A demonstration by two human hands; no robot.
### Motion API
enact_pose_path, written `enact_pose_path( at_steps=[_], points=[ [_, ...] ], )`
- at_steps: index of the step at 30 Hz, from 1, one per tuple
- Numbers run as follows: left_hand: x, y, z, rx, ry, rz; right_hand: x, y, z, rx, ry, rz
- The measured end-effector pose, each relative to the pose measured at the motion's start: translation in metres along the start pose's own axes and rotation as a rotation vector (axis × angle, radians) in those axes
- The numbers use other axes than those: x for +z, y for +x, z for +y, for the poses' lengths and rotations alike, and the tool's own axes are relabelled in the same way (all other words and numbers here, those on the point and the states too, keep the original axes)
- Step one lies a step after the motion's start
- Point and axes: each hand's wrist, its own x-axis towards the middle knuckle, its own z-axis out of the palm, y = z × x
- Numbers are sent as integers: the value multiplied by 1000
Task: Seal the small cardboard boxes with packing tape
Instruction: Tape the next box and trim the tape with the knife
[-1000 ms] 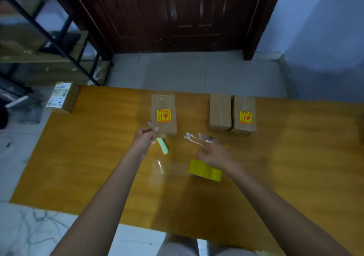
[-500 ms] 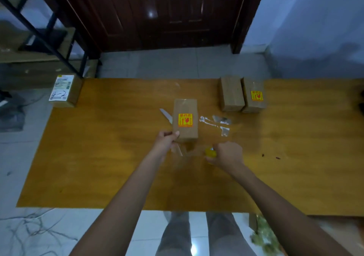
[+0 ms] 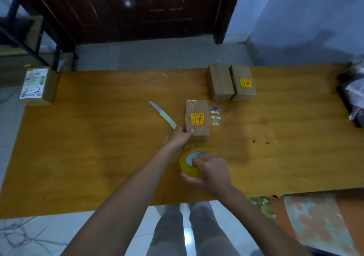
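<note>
Small cardboard box (image 3: 197, 118) with a yellow and red sticker — lay flat near the middle of the wooden bench (image 3: 98, 157). Held at its near left corner by the left hand (image 3: 182, 136), thumb on top. Roll of yellow packing tape (image 3: 192, 162) — gripped by the right hand (image 3: 208, 172), fingers curled over the rim, close to the box. Green-handled knife (image 3: 162, 114) just left of the box. Bits of clear tape (image 3: 214, 115) just right of it. Two more boxes (image 3: 231, 82) side by side, farther back.
</note>
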Motion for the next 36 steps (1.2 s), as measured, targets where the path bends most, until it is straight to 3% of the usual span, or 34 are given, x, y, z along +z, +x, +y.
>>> enact_pose_path(
  at_steps=[6, 10, 12, 16, 20, 23, 28, 36],
  points=[
    [-18, 0, -15, 281, 342, -7, -7, -3, -9, -76, 127, -19],
    [-38, 3, -31, 511, 947, 11, -15, -7, -16, -117, 153, -43],
    [-45, 5, -37, 541, 1136, 51, -21, -7, -17, -113, 165, -53],
    [-55, 4, -46, 535, 1083, 142, -33, -8, -17, -94, 205, -36],
    [-60, 2, -54, 451, 770, 165, -42, -7, -17, -64, 277, -4],
    [-67, 0, -58, 363, 665, 147, -48, -6, -10, -40, 304, -6],
    [-92, -12, -57, 235, 584, 2, -72, 1, 21, 118, 402, -55],
    [-103, -42, -2, 190, 621, -313, -102, 23, 119, 367, 741, -46]
  ],
)
